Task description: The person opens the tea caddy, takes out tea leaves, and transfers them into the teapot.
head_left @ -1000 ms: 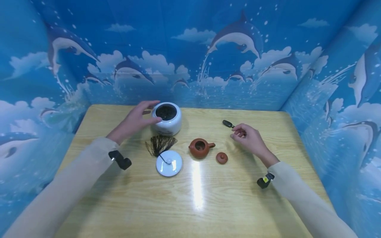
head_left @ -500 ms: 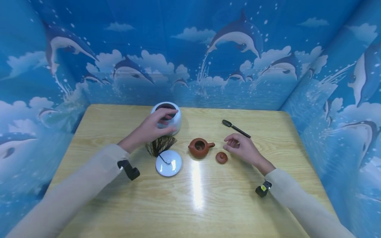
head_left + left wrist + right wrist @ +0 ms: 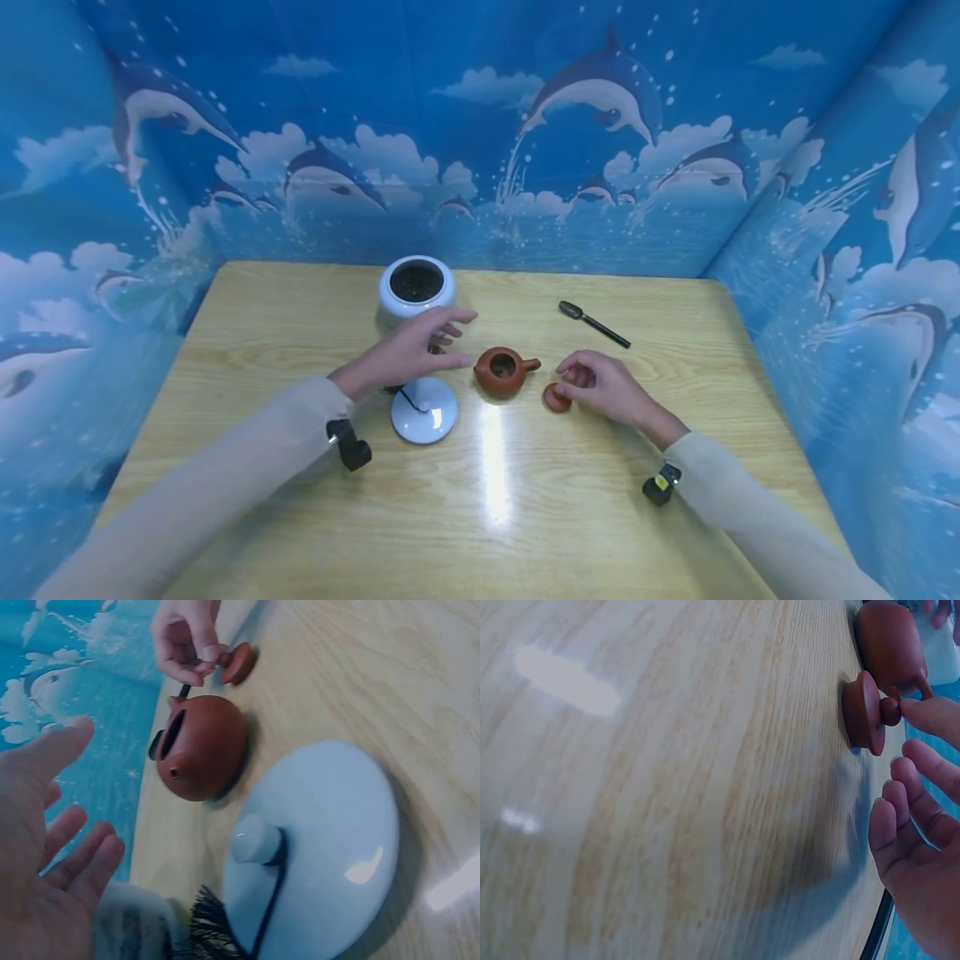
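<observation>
The red lid (image 3: 556,402) lies flat on the worktop (image 3: 600,517), a bit right of the middle and well in from the right edge. Its little round knob (image 3: 889,712) points up. The red pot (image 3: 498,383) sits near it on the left, with its top bare and its handle (image 3: 532,365) turned to the right edge. The right hand (image 3: 606,389) is at the lid. Its thumb (image 3: 934,718) is right by the knob, but I cannot tell if they touch. The other fingers are loosely bent and hold nothing. The left hand (image 3: 408,348) holds nothing too, with thumb and fingers spread wide near the pot. The jar (image 3: 392,307) stands close to the far edge, left of the middle. The white lid (image 3: 431,423) and the black tassel (image 3: 206,922) lie nearer the front. The scoop (image 3: 596,325) lies off toward the far right corner. The red lid looks like baked clay, so it should be light and stiff, and may chip if dropped. The smooth knob could slip, so pinch it from both sides. The pot is likely heavier and can break too; hold its handle or its round belly.
</observation>
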The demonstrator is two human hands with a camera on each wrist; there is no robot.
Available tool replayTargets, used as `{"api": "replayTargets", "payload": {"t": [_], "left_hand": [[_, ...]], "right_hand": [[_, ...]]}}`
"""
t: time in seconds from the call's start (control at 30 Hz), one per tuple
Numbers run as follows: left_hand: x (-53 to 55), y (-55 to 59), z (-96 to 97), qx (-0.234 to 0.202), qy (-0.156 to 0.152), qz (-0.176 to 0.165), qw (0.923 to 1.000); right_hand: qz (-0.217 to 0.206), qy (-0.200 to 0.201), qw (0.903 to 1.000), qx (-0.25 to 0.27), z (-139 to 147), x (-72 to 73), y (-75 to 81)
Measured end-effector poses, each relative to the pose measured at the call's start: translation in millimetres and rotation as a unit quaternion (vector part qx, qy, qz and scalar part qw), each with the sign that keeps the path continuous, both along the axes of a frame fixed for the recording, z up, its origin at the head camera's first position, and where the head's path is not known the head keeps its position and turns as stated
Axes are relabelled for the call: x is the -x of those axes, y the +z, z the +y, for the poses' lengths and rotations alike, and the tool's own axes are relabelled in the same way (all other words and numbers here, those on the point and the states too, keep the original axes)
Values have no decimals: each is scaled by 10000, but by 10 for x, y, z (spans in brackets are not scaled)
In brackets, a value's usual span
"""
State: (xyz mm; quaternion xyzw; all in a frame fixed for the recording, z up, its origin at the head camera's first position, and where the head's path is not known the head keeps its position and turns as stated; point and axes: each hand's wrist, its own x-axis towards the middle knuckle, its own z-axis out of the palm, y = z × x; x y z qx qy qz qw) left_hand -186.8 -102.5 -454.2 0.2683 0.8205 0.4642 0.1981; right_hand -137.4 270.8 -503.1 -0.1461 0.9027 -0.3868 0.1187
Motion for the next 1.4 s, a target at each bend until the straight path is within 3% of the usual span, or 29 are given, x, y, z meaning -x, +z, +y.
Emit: {"api": "replayTargets", "payload": {"t": [0.2,0.53,0.9,1.13,1.4], "left_hand": [[-6,-122,55,429,-72,-3,9991],[-21,-284,159,532,-243,-71,9983],[-27,-388,343,700,-305,-252,9968],[-35,-433,363,817,-281,-99,9962],[-42,-440,376,766,-184,-237,9966]], "right_hand": [[-3,79,10000,-26,2,-26,-7],[-116,209,9996,-126,-19,-61,9],[-68,306,9994,-114,-46,-79,-5],[15,344,9993,-170,-54,-72,5],[147,321,9990,-277,-50,4,118]]}}
